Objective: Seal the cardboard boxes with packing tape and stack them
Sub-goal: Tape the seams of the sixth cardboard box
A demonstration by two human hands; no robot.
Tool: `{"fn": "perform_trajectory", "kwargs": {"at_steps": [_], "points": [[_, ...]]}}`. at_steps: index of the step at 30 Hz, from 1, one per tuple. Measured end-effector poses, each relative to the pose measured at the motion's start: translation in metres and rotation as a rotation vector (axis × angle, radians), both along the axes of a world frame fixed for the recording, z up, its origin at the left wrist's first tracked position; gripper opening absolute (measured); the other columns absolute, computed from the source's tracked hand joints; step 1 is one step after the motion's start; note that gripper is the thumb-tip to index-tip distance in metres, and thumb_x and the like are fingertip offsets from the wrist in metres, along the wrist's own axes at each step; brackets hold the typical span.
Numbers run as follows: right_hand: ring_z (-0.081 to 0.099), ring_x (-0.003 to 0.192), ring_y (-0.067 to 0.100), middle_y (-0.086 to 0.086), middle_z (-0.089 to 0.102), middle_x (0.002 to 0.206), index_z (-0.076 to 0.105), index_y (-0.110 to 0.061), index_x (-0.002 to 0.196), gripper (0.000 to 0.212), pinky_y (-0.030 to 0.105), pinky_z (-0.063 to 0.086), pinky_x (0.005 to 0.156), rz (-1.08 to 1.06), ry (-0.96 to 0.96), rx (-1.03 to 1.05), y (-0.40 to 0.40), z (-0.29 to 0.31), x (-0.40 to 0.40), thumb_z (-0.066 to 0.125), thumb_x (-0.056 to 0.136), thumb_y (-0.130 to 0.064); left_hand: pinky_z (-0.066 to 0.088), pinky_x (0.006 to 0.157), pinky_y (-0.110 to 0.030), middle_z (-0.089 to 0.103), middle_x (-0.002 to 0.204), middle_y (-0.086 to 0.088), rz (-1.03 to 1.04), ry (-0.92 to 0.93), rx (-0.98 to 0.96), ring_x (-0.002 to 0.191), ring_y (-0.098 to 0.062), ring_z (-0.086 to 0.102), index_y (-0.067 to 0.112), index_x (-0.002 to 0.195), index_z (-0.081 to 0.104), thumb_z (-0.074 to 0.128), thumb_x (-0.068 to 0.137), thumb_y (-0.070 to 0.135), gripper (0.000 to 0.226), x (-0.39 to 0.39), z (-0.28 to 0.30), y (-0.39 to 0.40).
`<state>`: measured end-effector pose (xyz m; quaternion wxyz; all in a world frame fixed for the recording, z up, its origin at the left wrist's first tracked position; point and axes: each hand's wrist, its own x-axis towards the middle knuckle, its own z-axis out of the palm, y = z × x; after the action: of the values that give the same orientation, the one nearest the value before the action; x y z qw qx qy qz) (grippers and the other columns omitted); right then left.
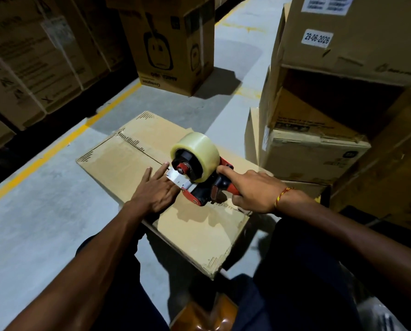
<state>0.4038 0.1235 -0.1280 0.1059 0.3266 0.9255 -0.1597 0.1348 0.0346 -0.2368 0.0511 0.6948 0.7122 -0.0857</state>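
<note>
A flat brown cardboard box lies on the grey floor in front of me, its top flaps meeting along a centre seam. A red and black tape dispenser with a roll of clear packing tape sits on the seam near the box's middle. My right hand grips the dispenser's handle, its index finger stretched along the top. My left hand lies flat on the box top just left of the dispenser, fingers straight, touching the tape's front end.
Stacked cardboard boxes stand close on the right, one with a date label. An upright printed box stands ahead, and strapped boxes fill the left beyond a yellow floor line. My knees flank the box.
</note>
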Motion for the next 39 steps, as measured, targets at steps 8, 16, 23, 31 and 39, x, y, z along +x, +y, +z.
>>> {"fn": "perform_trajectory", "kwargs": {"at_steps": [8, 16, 23, 31, 39], "points": [[0.054, 0.082, 0.032, 0.005, 0.046, 0.084, 0.021, -0.03, 0.154, 0.07, 0.035, 0.04, 0.07, 0.057, -0.079, -0.034, 0.009, 0.019, -0.003, 0.059, 0.096, -0.023, -0.001, 0.122, -0.053, 0.008, 0.169, 0.004, 0.031, -0.044, 0.005, 0.156, -0.018, -0.008, 0.036, 0.157, 0.029, -0.013, 0.084, 0.056, 0.086, 0.0, -0.001, -0.001], [0.049, 0.068, 0.02, 0.011, 0.058, 0.099, 0.026, -0.03, 0.151, 0.066, 0.034, 0.044, 0.068, 0.083, -0.127, -0.029, 0.009, 0.025, 0.007, 0.061, 0.095, -0.021, 0.002, 0.122, -0.055, 0.002, 0.17, 0.005, 0.201, -0.079, 0.009, 0.156, -0.021, -0.009, 0.029, 0.159, 0.022, -0.011, 0.084, 0.054, 0.086, 0.02, -0.01, 0.0], [0.059, 0.096, 0.037, 0.008, 0.053, 0.095, 0.018, -0.043, 0.152, 0.072, 0.039, 0.047, 0.078, -0.047, 0.008, -0.022, -0.009, 0.003, 0.027, 0.057, 0.094, -0.026, 0.003, 0.122, -0.052, 0.015, 0.168, 0.005, 0.18, -0.146, 0.087, 0.155, -0.015, -0.008, 0.035, 0.156, 0.031, -0.008, 0.093, 0.055, 0.077, 0.05, -0.014, -0.02], [0.059, 0.106, 0.04, 0.017, 0.06, 0.111, 0.025, -0.035, 0.152, 0.069, 0.039, 0.048, 0.084, -0.013, -0.065, 0.017, -0.006, 0.017, 0.023, 0.062, 0.094, -0.027, 0.0, 0.121, -0.055, 0.018, 0.167, 0.01, 0.167, -0.128, 0.022, 0.155, -0.012, -0.012, 0.037, 0.156, 0.029, -0.004, 0.098, 0.055, 0.068, 0.056, -0.006, -0.016], [0.057, 0.07, 0.021, 0.016, 0.059, 0.116, 0.025, -0.034, 0.153, 0.07, 0.029, 0.053, 0.059, 0.012, -0.293, -0.027, 0.004, 0.05, 0.037, 0.065, 0.095, -0.027, -0.002, 0.122, -0.056, -0.008, 0.167, 0.018, 0.148, -0.134, -0.012, 0.154, -0.011, -0.012, 0.041, 0.159, 0.001, 0.01, 0.107, 0.045, 0.054, 0.06, -0.002, -0.012]]}}
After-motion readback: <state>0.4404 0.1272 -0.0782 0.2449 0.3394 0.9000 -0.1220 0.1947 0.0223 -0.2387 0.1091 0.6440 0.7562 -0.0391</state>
